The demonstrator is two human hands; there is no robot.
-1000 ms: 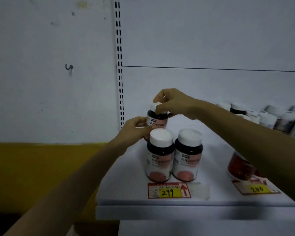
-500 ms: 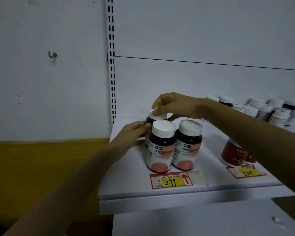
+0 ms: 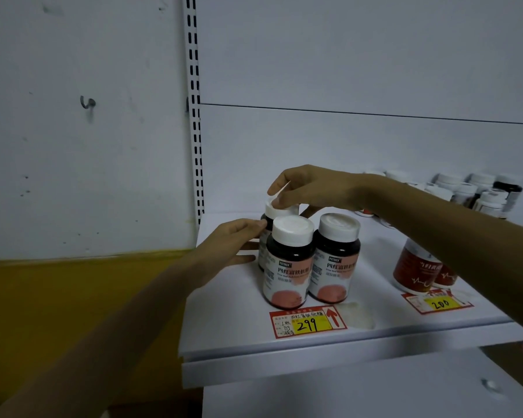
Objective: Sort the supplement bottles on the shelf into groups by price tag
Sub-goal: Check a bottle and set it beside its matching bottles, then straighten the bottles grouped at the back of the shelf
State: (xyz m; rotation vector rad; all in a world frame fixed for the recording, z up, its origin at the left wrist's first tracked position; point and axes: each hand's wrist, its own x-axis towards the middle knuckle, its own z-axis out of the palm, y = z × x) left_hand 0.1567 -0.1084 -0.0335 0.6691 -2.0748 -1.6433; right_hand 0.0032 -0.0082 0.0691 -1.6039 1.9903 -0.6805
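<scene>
Right hand pinches the rear bottle by its smooth white cap; left hand, fingers loosely spread, touches its dark glossy side at nine o'clock.

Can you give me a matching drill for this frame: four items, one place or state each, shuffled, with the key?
Items:
1. right hand
2. left hand
3. 299 price tag
4. red-label bottle

Places or states:
A. behind the 200 price tag
B. flat on the shelf, in front of the two front bottles
C. fingers on the rear bottle cap
D. against the rear bottle's side

Pairs: 1-C, 2-D, 3-B, 4-A
</scene>
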